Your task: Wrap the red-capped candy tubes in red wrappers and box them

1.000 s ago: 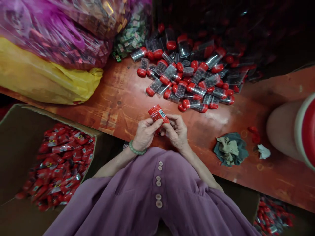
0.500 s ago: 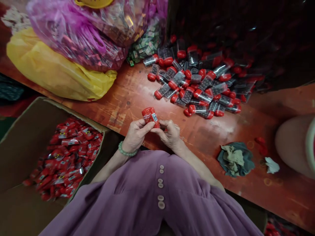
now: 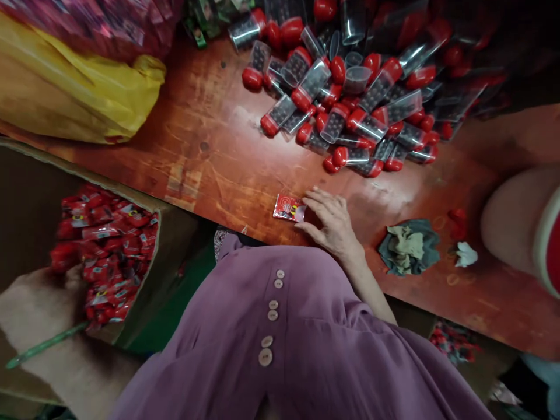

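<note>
My right hand (image 3: pixel 333 224) lies flat on the red-brown table (image 3: pixel 210 157), fingers apart, fingertips touching a flat red printed sleeve (image 3: pixel 287 208) near the front edge. My left hand (image 3: pixel 41 306) is a motion-blurred shape low at the left, over the cardboard box (image 3: pixel 172 233). A green bracelet streak crosses the wrist. Whether it holds anything is hidden by the blur. The box holds several red-wrapped tubes (image 3: pixel 105 251). A pile of clear tubes with red caps (image 3: pixel 336 111), filled with dark beads, lies on the table beyond my right hand.
A yellow plastic bag (image 3: pixel 74 87) sits at the back left with a pink bag above it. A crumpled grey-green rag (image 3: pixel 409 251) and a white scrap (image 3: pixel 466 255) lie right of my hand. A large pale roll with a red end (image 3: pixel 520 227) stands at the right edge.
Both hands held a red-wrapped tube before. Now my left hand has swung down-left over the box, and my right hand has dropped onto the table beside a flat red sleeve. The view tilted down.
</note>
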A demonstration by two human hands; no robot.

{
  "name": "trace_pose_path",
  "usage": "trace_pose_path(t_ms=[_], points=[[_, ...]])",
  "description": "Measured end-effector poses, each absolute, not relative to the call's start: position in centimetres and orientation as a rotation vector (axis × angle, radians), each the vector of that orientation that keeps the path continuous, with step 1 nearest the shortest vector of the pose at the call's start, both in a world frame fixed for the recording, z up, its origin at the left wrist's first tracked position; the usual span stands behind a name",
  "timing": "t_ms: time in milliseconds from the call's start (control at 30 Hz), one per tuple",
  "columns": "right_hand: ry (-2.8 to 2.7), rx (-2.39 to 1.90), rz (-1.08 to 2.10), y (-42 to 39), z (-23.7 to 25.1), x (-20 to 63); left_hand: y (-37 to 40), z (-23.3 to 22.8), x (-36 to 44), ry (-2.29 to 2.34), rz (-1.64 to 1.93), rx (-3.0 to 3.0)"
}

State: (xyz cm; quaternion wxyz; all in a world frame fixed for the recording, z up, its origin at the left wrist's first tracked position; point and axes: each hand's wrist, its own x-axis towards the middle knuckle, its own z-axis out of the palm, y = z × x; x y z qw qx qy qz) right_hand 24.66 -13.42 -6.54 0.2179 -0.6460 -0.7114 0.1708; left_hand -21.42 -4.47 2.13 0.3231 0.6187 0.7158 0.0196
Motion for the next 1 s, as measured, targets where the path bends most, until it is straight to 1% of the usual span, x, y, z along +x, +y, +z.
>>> trace_pose_path(t_ms=[67,100,133,167,233,300,333,400,500,600,700,867,900,1000], points=[[-2.038,-1.755,0.429,-13.9,-7.2,24.2,-3.9,1.8,-21.4,2.390,-0.163,1.628],[-2.063,-1.738,0.400,-14.0,-7.5,24.0,-3.6,1.7,-20.8,2.523,-0.193,1.655],[-2.080,-1.720,0.369,-14.0,-7.8,23.8,-3.2,1.5,-19.9,2.531,-0.141,1.738],[-2.090,-1.707,0.345,-14.0,-8.0,23.6,-2.9,1.3,-18.5,2.464,-0.013,1.857],[-2.081,-1.697,0.323,-14.0,-8.4,23.3,-2.5,0.7,-14.7,2.130,0.319,2.157],[-2.051,-1.704,0.329,-14.1,-8.8,23.1,-2.5,-0.3,-9.8,1.594,0.502,2.305],[-2.036,-1.711,0.326,-14.1,-9.0,23.0,-2.5,-1.0,-7.2,1.377,0.696,2.342],[-2.006,-1.734,0.291,-14.0,-9.4,22.6,-2.5,-2.7,-2.3,0.898,0.680,2.470],[-1.965,-1.750,0.226,-13.8,-10.1,22.1,-2.5,-5.1,3.0,0.508,0.572,2.609],[-1.936,-1.725,0.218,-13.6,-10.4,21.7,-2.3,-6.6,4.9,0.401,0.475,2.680],[-1.924,-1.721,0.292,-13.5,-9.2,22.0,-2.2,-7.1,4.8,0.365,0.408,2.713],[-2.082,-1.685,0.749,-11.7,-4.5,24.2,-2.2,-7.2,4.4,0.325,0.403,2.742],[-2.057,-1.679,0.736,-10.7,-3.6,24.7,-2.1,-7.3,4.4,0.328,0.415,2.735],[-2.070,-1.737,0.436,-6.3,-2.3,25.3,-2.0,-7.3,4.6,0.341,0.425,2.691]])
